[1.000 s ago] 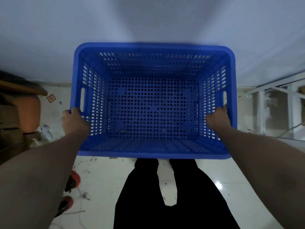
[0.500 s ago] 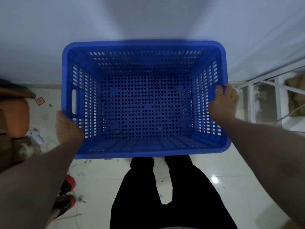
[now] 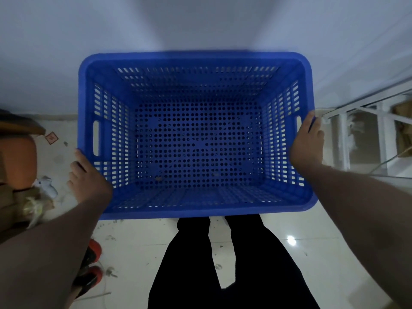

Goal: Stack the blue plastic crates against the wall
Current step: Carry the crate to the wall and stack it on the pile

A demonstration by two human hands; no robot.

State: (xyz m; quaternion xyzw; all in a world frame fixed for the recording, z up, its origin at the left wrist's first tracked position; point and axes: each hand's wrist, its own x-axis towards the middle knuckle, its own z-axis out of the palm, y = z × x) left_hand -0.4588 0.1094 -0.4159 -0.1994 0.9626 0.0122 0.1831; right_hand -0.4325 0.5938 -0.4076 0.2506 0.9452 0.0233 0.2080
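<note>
Crate (image 3: 198, 139), blue plastic, perforated floor and slotted walls: one in view, empty, seen from straight above. Far rim against or just short of the pale wall (image 3: 200, 23); contact not discernible. Near rim above two dark trouser legs (image 3: 234, 264). Whether other crates sit beneath, hidden from this angle.

Two hands, one on each short side. Left hand (image 3: 88, 177) on the outside of the left wall near the front corner, below the oval handle slot (image 3: 96, 138), not through it. Fingers (image 3: 77, 166) loosely spread and laid flat along the outer face under the rim, thumb side toward the crate; pressing rather than curling around anything. Right hand (image 3: 308, 141) over the right rim beside the right-hand slot (image 3: 298, 123), fingers held together and draped down the outside, palm on the rim edge. Grip underneath hidden; whether the fingertips hook the rim cannot be told.

Crate thus between the two hands, touched by both, its long axis running left to right.

On the tiled floor (image 3: 133, 241): two red-and-black shoes (image 3: 91, 264) at lower left, one orange rounded object (image 3: 20, 161) at far left, one white metal frame (image 3: 361, 134) at right, well clear of the crate's corner.
</note>
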